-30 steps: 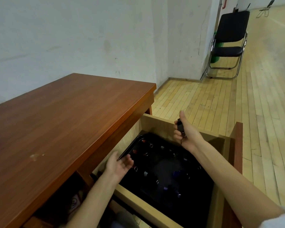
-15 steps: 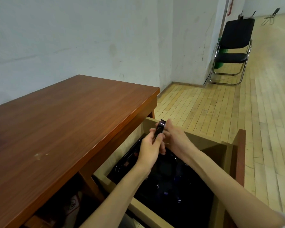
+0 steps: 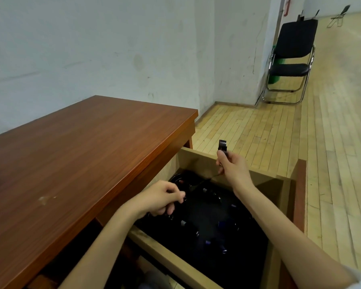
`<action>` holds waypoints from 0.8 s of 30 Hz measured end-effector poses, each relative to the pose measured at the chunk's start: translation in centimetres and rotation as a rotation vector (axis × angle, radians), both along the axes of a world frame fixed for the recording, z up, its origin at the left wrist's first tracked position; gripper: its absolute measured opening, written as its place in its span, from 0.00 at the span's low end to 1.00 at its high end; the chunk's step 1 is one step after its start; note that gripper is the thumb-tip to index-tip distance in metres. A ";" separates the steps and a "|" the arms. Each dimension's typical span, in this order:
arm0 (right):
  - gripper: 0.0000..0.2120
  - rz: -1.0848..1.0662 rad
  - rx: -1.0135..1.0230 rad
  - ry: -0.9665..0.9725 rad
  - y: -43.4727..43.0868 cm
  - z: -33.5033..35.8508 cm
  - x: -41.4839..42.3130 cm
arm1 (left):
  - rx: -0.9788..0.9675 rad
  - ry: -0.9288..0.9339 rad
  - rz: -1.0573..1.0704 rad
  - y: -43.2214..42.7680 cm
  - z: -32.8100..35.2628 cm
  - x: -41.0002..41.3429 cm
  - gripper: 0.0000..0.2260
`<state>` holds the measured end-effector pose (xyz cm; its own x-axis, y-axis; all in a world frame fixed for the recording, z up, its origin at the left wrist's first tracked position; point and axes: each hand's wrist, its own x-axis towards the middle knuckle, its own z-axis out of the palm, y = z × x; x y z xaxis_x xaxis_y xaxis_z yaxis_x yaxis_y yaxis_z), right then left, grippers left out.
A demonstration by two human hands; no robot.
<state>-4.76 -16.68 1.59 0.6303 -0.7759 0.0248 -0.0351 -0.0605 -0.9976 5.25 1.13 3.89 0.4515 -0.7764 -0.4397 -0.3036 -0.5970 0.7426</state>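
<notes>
A black item [image 3: 222,145] held above the drawer [image 3: 198,156]
The right hand [image 3: 232,166] kept its grip clamped on it; left hand [image 3: 163,198] pinched its cord [image 3: 204,181]; a slow, straight pull seemed wise.

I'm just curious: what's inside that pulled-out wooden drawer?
A black tray fills the drawer, dotted with small dark items too dim to identify. The left hand and right forearm cover parts.

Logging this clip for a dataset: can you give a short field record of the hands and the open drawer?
right hand: grips a small dark object, raised over the drawer
left hand: fingers seem to pinch a thin dark strand running to the right hand
drawer: pulled open, holds a black tray with small items
desk: brown wood, left of drawer
background: black folding chair, far right
</notes>
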 end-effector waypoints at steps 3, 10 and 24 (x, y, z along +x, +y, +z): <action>0.16 0.083 -0.036 0.078 -0.3 -0.1 -0.1 | 0.016 -0.040 -0.018 0.7 -0.3 0.7 0.11; 0.10 0.399 0.194 -0.102 1.1 0.6 0.1 | -0.072 -0.180 0.051 -1.3 -1.6 -0.2 0.27; 0.14 0.011 0.237 -0.116 0.2 0.4 -0.2 | -0.274 0.269 0.222 -0.6 -1.4 -0.7 0.04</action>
